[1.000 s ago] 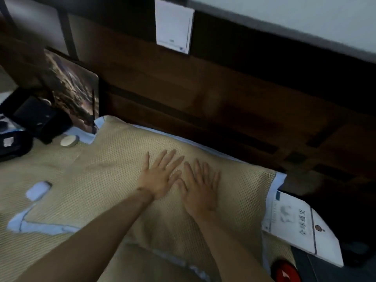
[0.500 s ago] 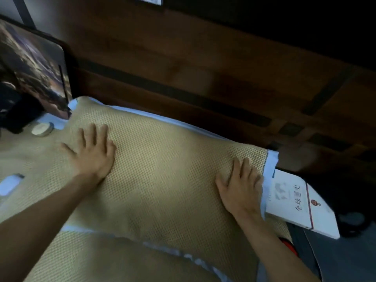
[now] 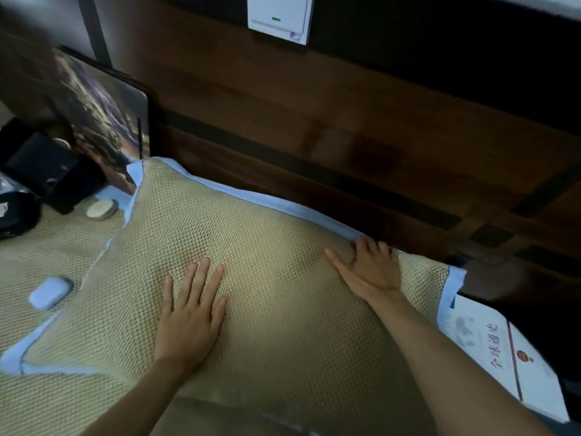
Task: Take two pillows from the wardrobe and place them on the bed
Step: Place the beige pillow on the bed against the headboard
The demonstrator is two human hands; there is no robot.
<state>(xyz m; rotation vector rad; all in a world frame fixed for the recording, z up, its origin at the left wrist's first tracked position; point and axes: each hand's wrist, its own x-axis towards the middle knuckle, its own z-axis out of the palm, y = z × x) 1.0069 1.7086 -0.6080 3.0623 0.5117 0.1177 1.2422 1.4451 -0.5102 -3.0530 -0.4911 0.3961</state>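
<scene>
A beige mesh-covered pillow with a pale blue border lies on the bed against the dark wooden headboard. My left hand rests flat on the pillow's middle, fingers spread. My right hand lies flat near the pillow's far right edge, fingertips at the blue border. Another beige pillow edge shows under the first one at the bottom. Neither hand holds anything.
A white earbud case and a round beige tin lie on the bed at left. Dark objects and a picture panel stand at far left. A white book lies at the right; a white device hangs on the wall.
Both hands have slid back inward across the pillow: the left from its left side to the middle, the right up toward the far edge. The view has tilted up.
</scene>
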